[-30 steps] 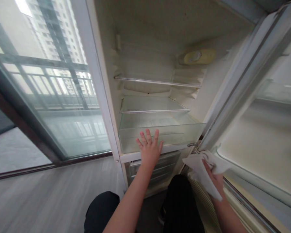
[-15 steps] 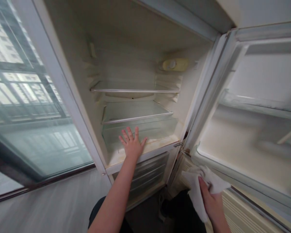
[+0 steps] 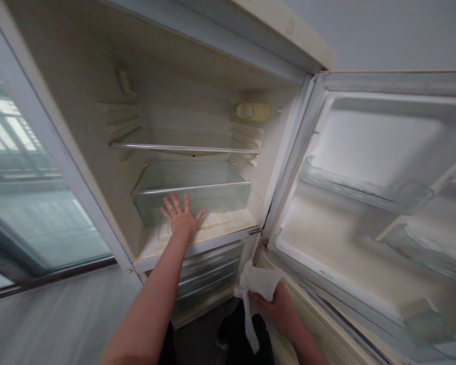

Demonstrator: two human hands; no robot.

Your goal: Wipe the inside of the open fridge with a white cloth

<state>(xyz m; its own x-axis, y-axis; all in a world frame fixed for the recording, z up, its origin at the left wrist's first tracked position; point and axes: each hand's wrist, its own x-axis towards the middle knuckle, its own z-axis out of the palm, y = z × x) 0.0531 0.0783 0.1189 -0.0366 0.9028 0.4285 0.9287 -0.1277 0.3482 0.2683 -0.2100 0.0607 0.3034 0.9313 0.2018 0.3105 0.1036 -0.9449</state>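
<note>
the crisper drawer (image 3: 197,200) is clear, glossy plastic with a faint green tint, smooth where the left hand (image 3: 182,220) lies flat on its front. the shelves (image 3: 182,147) above look like glass with thin bright metal edging. the fridge's inner walls (image 3: 72,101) are matt, yellowed plastic, stained near the floor. the white cloth (image 3: 256,286) in the right hand (image 3: 279,309) is soft, crumpled and matt. the door bins (image 3: 365,190) are clear, shiny plastic

Left hand (image 3: 181,219) flat, fingers spread, arm extended forward; right hand (image 3: 276,310) low, fingers curled closed.
</note>
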